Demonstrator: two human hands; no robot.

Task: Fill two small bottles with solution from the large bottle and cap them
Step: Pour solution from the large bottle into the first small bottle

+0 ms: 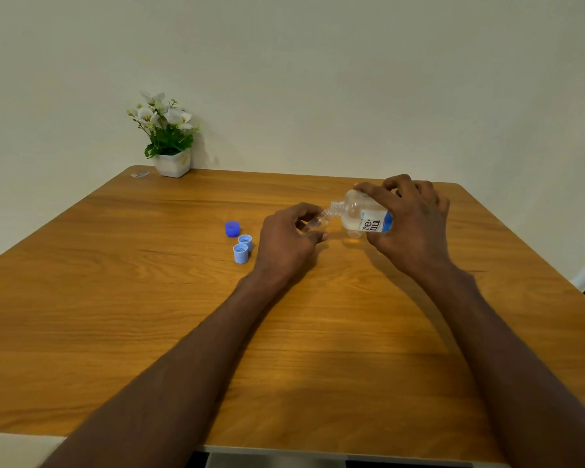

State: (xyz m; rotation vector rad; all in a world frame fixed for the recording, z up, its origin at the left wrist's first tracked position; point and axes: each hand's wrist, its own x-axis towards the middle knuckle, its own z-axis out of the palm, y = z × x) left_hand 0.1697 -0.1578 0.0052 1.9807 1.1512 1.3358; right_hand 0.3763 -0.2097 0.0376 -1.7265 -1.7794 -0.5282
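Right hand [416, 224] grips the large bottle [363, 216], tipped w/ its neck at a small bottle [318, 221] pinched in the left hand [289, 234], mid-table toward the far edge. Looks like the first fill; next needs a steady tilt. Three caps [239, 243] wait left of the hands; second small bottle probably under the big one, can't tell.

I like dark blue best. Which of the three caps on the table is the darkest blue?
The dark blue plastic cap, farthest from the person. The two light blue plastic caps nearer are paler.
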